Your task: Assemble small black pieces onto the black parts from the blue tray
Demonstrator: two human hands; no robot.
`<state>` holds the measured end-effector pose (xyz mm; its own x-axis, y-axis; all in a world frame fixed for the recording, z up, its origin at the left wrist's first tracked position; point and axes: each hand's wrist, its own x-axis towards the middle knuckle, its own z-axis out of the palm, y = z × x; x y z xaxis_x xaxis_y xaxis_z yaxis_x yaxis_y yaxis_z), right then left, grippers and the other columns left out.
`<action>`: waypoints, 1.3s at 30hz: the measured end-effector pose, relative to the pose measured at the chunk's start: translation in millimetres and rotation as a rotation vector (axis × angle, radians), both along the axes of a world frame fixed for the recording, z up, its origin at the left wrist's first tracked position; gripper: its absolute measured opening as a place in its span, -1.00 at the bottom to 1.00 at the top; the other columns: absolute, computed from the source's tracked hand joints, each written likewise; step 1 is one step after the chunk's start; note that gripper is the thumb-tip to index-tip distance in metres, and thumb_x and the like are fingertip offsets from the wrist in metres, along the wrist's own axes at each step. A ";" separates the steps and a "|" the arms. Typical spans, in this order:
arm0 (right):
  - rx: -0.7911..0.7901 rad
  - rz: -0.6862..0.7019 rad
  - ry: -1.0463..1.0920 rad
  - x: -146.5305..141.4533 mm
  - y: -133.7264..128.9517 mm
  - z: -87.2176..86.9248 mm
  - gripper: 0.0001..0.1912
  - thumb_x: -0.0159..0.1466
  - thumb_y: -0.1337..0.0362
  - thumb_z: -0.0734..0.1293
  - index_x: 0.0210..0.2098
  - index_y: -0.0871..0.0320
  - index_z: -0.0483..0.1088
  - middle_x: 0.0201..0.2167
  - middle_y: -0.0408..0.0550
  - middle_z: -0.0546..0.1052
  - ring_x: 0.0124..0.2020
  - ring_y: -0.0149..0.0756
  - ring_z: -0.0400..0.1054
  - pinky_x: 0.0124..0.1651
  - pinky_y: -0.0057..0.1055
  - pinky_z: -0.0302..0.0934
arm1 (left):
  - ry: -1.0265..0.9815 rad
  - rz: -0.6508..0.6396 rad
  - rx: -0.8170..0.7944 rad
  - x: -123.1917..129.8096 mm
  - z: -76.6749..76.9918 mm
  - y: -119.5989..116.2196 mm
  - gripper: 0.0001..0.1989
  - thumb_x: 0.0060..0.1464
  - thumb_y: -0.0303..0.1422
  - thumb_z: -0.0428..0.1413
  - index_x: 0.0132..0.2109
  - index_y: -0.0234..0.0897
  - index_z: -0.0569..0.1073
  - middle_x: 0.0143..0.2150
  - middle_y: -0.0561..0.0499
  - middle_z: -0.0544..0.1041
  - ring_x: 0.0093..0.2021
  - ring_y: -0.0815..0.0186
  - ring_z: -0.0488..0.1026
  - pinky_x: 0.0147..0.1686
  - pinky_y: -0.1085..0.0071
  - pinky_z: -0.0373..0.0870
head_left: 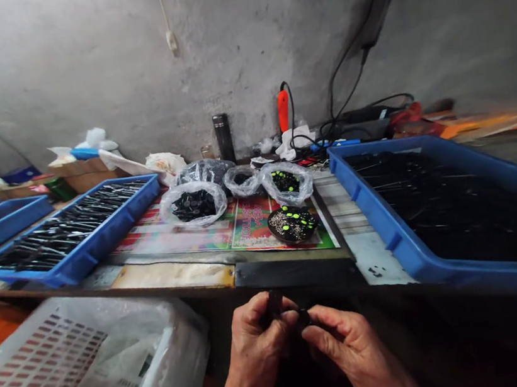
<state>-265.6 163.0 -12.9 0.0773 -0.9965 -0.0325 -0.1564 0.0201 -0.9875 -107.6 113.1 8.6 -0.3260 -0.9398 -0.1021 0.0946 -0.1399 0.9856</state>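
Just below the table's front edge, my left hand (261, 336) pinches a small black piece (275, 302) between thumb and fingers. Close beside it, my right hand (347, 340) has thumb and forefinger closed on another small black part (304, 318). The two hands nearly meet, and whether the black parts are joined I cannot tell. On the table beyond the hands sits a round dish (292, 224) of small metal bits, black pieces and bright green dots. Behind it, an open plastic bag (308, 190) holds similar black and green pieces.
A blue tray (77, 265) of dark rods with shiny shafts stands left; a larger blue tray (420, 261) of black parts stands right. Another bag (220, 214) holds black pieces. A white basket (39, 374) with a plastic liner sits lower left. Behind are a dark flask (223, 138) and an orange-handled tool (283, 111).
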 end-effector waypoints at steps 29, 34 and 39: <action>0.154 0.070 -0.075 22.9 11.1 -17.5 -0.40 0.27 -0.26 0.33 -0.44 0.19 0.31 -0.57 -0.24 0.25 -0.63 -0.54 0.07 -0.57 -0.55 -0.03 | -0.178 0.065 -0.209 15.7 -24.8 5.2 -0.79 0.00 -0.30 0.17 -0.33 -0.36 0.61 -0.51 0.03 0.44 -0.51 0.44 0.24 -0.51 0.52 0.16; 0.211 0.068 -0.137 27.3 15.1 -30.1 -0.36 0.23 -0.32 0.35 -0.44 0.19 0.31 -0.63 -0.27 0.22 -0.69 -0.56 0.06 -0.61 -0.56 -0.07 | -0.067 -0.015 0.037 16.9 -33.2 8.3 -0.64 -0.05 -0.16 0.28 -0.24 -0.41 0.56 -0.57 0.13 0.31 -0.61 0.52 0.13 -0.60 0.53 0.08; 0.247 0.062 -0.145 25.0 14.6 -38.7 -0.40 0.24 -0.27 0.38 -0.37 0.22 0.42 -0.64 -0.23 0.31 -0.70 -0.54 0.13 -0.61 -0.58 -0.02 | 0.071 -0.022 0.161 19.5 -37.1 10.6 -0.32 -0.19 0.07 0.39 -0.09 -0.34 0.40 -0.47 0.17 0.36 -0.62 0.54 0.19 -0.64 0.56 0.08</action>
